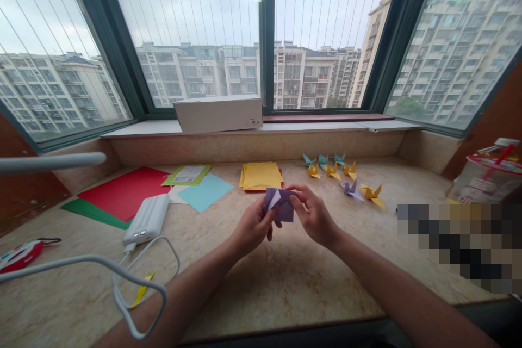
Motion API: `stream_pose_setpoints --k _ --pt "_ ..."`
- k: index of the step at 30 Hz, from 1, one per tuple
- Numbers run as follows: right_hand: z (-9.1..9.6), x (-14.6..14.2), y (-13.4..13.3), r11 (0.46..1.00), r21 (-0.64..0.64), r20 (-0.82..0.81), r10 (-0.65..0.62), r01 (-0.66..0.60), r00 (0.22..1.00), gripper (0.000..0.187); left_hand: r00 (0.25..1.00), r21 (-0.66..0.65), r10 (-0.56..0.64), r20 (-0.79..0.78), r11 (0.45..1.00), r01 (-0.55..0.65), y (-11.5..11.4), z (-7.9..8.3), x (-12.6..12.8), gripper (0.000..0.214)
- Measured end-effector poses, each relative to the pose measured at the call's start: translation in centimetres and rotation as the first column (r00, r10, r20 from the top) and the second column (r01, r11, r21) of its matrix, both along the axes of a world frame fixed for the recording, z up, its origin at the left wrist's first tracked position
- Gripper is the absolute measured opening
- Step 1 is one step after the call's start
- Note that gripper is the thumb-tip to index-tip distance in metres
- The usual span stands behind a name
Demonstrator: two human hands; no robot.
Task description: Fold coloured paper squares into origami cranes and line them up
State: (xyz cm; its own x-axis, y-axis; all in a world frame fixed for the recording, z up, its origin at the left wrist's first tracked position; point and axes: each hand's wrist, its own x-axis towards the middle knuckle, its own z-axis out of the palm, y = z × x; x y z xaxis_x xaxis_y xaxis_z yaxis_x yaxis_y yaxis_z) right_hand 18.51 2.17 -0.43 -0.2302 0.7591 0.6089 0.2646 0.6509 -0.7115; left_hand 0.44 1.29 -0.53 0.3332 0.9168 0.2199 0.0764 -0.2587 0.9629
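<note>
A small purple sheet of origami paper (286, 207), folded into a square with a paler flap, is held up above the stone counter. My left hand (255, 222) grips its left side, thumb on the front and fingers behind. At its upper right corner, my right hand (312, 211) pinches the edge between thumb and fingers. Just beyond lies a stack of yellow paper (261, 175) with red showing beneath. To the right stand several folded paper cranes: a purple crane (350, 189), a larger yellow crane (373, 194), small yellow cranes (332, 172) and teal cranes (323, 161).
A white power bank (147, 218) with a looping white cable (106, 262) lies left, near red paper (130, 190), green paper (95, 213) and light blue paper (206, 192). A white box (220, 114) sits on the sill. A plastic cup (485, 176) stands far right.
</note>
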Motion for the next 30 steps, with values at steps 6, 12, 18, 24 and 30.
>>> stream_pose_setpoints --k 6,12,18,24,30 --pt "-0.2 0.3 0.6 0.947 0.312 0.246 -0.157 0.075 0.957 0.033 0.998 -0.046 0.016 0.058 0.999 -0.014 0.0 -0.1 0.2 0.049" --pt "0.7 0.6 -0.2 0.865 0.5 0.429 -0.291 0.044 0.855 0.038 0.987 -0.097 0.076 0.141 0.993 -0.063 0.0 0.1 0.3 0.046" --pt "1.0 0.5 -0.5 0.848 0.524 0.519 -0.247 -0.076 0.818 0.028 0.983 -0.134 0.071 0.171 0.99 -0.048 -0.2 0.3 0.4 0.044" --pt "0.8 0.3 -0.4 0.855 0.511 0.446 -0.182 -0.082 0.876 0.018 0.982 -0.139 0.025 0.186 0.99 0.001 -0.6 0.3 0.7 0.046" --pt "0.6 0.1 -0.6 0.873 0.487 0.357 -0.17 -0.027 0.918 0.018 0.986 -0.138 0.026 0.165 0.99 -0.003 -0.7 0.4 0.7 0.046"
